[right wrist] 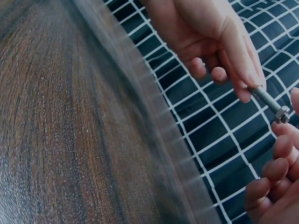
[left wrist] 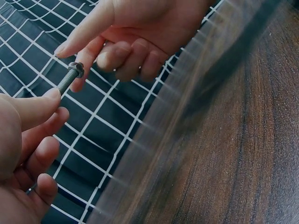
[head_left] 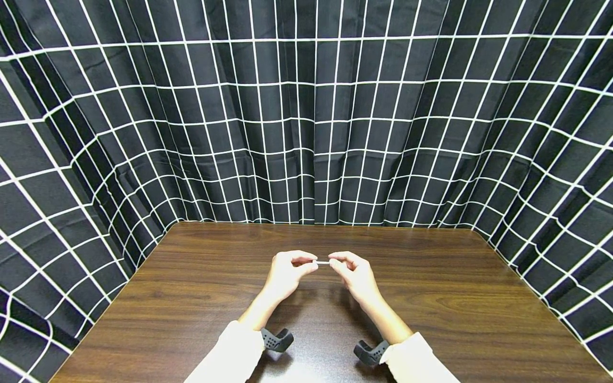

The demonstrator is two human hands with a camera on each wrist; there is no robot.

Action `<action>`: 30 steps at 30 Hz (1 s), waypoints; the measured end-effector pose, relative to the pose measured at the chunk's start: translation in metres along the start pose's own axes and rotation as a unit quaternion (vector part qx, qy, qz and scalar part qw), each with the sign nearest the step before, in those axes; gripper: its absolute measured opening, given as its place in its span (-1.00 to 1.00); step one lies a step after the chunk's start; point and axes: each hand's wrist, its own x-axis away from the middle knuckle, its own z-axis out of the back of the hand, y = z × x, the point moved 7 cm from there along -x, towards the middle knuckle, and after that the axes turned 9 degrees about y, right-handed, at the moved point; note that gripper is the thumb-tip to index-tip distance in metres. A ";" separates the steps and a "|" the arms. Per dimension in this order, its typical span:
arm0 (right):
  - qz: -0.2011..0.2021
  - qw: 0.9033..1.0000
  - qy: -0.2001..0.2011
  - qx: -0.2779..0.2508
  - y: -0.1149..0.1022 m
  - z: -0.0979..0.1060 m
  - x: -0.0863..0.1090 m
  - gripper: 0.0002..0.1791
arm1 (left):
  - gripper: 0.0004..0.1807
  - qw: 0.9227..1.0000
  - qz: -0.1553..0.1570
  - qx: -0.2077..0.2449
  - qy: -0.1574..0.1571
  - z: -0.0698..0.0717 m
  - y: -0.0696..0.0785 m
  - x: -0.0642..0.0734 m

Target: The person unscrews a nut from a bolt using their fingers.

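Note:
My left hand pinches a grey metal bolt between thumb and index finger, by the end of its threaded shank. Those fingertips hide that end. At the opposite end sits a shiny hex piece. My right hand reaches in from the other side, its thumb and index finger spread around the hex piece. The right index fingertip is right at the metal, while the thumb tip stands slightly apart from it. In the head view the bolt lies level between both hands, above the table. The other fingers of both hands curl loosely.
The brown wood-grain table extends on all sides of the hands. A black curtain with a white grid encloses its back and sides. Dark wrist mounts, a left mount and a right mount, sit at the white sleeves.

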 end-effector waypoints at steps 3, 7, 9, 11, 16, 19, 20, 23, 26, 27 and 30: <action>-0.007 1.000 -0.010 0.006 0.001 -0.002 0.001 -0.83 | -0.82 1.000 -0.002 0.001 0.001 0.000 0.000 0.000; -0.013 1.000 -0.010 0.016 0.002 -0.002 0.001 -0.84 | -0.83 1.000 -0.004 -0.004 0.000 0.001 0.001 0.001; -0.016 1.000 -0.008 0.022 0.001 -0.001 0.001 -0.85 | -0.84 1.000 -0.006 -0.005 -0.001 0.001 0.001 0.001; -0.018 0.999 -0.008 0.026 0.001 -0.001 0.001 -0.85 | -0.84 1.000 -0.007 -0.005 -0.001 0.000 0.001 0.001; -0.025 0.999 -0.010 0.025 0.004 -0.001 0.000 -0.83 | -0.84 1.000 -0.002 0.001 -0.001 0.000 0.000 0.000; -0.027 1.000 -0.012 0.010 0.010 -0.001 -0.002 -0.82 | -0.84 1.000 0.003 0.006 -0.002 -0.001 -0.001 0.000; -0.028 1.000 -0.011 0.004 0.014 -0.001 -0.003 -0.82 | -0.84 1.000 0.005 0.008 -0.003 -0.001 -0.001 0.000; -0.027 1.000 -0.006 -0.003 0.028 -0.001 -0.007 -0.84 | -0.84 1.000 0.009 0.008 -0.004 0.000 -0.001 0.000; -0.023 1.000 0.002 -0.008 0.039 -0.001 -0.011 -0.87 | -0.83 1.000 0.006 0.004 -0.005 0.000 0.000 0.000; -0.020 1.000 0.003 -0.011 0.039 -0.001 -0.011 -0.86 | -0.82 1.000 0.004 0.002 -0.005 0.000 0.000 0.000; -0.012 1.000 0.005 -0.025 0.039 0.000 -0.011 -0.85 | -0.83 1.000 0.000 0.000 -0.005 0.000 0.001 0.000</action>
